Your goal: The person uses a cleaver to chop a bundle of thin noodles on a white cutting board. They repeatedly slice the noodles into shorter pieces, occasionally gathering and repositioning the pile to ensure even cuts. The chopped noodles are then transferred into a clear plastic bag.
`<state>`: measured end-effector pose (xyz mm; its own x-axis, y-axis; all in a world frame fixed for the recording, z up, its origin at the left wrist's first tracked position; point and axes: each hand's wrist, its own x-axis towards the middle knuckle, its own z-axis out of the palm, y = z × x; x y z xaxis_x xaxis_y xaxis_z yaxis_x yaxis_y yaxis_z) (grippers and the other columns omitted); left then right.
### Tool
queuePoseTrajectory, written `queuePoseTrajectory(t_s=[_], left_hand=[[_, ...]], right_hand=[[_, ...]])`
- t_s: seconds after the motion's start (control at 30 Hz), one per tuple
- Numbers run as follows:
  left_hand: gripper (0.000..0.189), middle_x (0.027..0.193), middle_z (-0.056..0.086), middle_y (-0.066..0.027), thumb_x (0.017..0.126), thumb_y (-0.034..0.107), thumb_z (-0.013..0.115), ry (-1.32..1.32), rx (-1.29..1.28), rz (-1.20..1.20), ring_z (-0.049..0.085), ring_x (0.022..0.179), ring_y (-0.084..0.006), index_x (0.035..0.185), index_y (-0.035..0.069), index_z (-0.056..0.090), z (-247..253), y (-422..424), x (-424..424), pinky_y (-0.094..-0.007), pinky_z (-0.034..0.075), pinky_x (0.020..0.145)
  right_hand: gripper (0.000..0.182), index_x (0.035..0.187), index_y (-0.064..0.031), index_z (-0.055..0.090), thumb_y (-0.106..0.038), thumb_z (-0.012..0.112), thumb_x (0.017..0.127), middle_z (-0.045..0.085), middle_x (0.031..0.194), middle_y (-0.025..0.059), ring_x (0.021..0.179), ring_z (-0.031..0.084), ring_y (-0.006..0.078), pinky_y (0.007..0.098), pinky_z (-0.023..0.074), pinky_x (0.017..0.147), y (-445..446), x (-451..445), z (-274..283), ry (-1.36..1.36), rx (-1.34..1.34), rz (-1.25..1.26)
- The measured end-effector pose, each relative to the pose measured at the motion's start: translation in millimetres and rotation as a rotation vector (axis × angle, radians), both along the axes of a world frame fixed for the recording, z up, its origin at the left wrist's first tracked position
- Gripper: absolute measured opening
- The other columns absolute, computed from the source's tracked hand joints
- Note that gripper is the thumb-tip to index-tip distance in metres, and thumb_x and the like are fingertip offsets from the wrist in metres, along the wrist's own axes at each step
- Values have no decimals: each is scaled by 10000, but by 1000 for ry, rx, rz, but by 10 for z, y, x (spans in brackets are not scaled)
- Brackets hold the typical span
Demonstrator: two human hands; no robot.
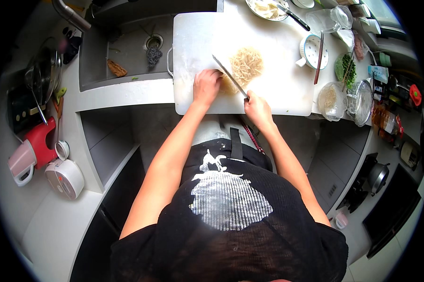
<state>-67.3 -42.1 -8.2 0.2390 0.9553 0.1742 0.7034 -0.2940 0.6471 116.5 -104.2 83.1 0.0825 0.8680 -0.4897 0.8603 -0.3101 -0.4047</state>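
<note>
A white cutting board (pixel 286 95) lies before me, partly over the sink's edge. My right hand (pixel 258 109) grips the handle of a kitchen knife (pixel 230 77), whose blade points up and to the left. Pale, thin shredded food (pixel 247 65) is heaped on the board just right of the blade, with more of it at the blade's left side. My left hand (pixel 207 86) rests at that smaller portion with fingers bent; whether it pinches any of the food cannot be told.
Left of the board is a sink (pixel 127 46) with a scrubber (pixel 153 56) in it. At right stand a white handled bowl (pixel 312 53) with chopsticks (pixel 318 61) across it, a bowl of chopped greens (pixel 345 68) and a clear bowl (pixel 333 110). A second knife (pixel 296 19) lies across a plate.
</note>
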Motion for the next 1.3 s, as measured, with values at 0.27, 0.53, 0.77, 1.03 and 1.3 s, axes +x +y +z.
queuePoseTrajectory(t_s=[0.27, 0.53, 0.77, 1.03, 1.3], left_hand=[[169, 1000, 692, -18, 786, 138, 713, 35, -9, 10, 623, 962, -242, 946, 91, 738, 82, -101, -123, -369, 508, 854], [209, 1003, 677, -35, 817, 180, 724, 3, -63, 40, 613, 976, -255, 1004, 88, 715, 87, -102, -109, -386, 500, 868], [239, 1075, 649, -22, 829, 212, 722, -15, -24, 81, 583, 1047, -249, 1044, 109, 710, 99, 120, 106, -394, 475, 903], [178, 986, 653, -18, 786, 165, 734, 147, -133, -15, 608, 981, -243, 962, 140, 719, 22, 134, 59, -380, 491, 858], [76, 932, 675, -17, 785, 158, 727, 44, -9, -16, 623, 923, -246, 840, 106, 726, 65, 139, 116, -389, 508, 833]], right_hand=[[122, 968, -36, 580, -116, 530, 891, 671, 863, 271, 875, 652, 469, 558, 507, 777, -5, -45, -356, -4, 1, -14], [193, 996, -11, 605, -168, 570, 890, 582, 669, 118, 554, 563, 238, 380, 437, 512, 171, -41, -256, 372, -92, -410], [202, 957, 22, 600, -159, 538, 891, 637, 836, 304, 846, 640, 471, 482, 491, 747, -146, 100, -78, 275, -62, -389], [183, 930, 20, 550, -163, 535, 921, 608, 745, 301, 754, 622, 487, 511, 467, 672, -178, -21, 120, 237, 26, -391], [162, 917, 12, 538, -149, 534, 935, 589, 697, 292, 702, 601, 490, 533, 445, 626, -213, -104, 70, 247, 125, -308]])
